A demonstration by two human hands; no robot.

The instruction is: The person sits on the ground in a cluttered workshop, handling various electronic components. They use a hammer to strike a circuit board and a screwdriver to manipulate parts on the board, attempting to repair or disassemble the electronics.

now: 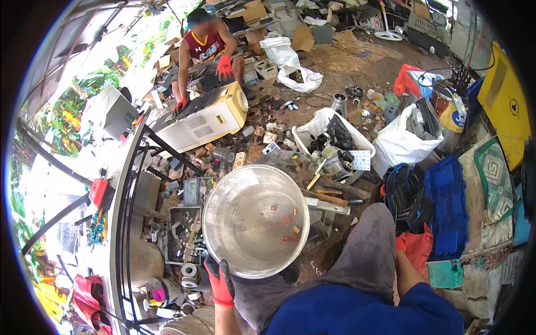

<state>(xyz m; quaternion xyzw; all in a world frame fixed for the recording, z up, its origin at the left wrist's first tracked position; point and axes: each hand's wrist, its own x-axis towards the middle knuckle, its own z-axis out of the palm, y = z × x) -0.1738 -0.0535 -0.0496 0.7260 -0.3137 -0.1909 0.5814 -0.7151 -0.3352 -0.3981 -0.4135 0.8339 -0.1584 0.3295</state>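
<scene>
Left hand (220, 282), red glove, pinches rim of bowl (254, 220) w/ few copper bits (290, 223) inside, so sorting looks barely begun; scrap (184, 234) remains; right hand (401, 244) grip can't tell.

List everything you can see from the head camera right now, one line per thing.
metal bowl: one, silver, centre, a few small copper-coloured bits inside
parts tray: one, grey, left of the bowl
appliance casing: one, cream, upper left, on its side
other person: one, red gloves, crouched behind the casing
white tub: one, right of centre, full of scrap
white bag: one, right
blue crates: stacked, right
yellow panel: one, far right
left hand: red and black glove, fingers on the bowl's rim
right hand: red glove, by the knee, mostly hidden
</scene>
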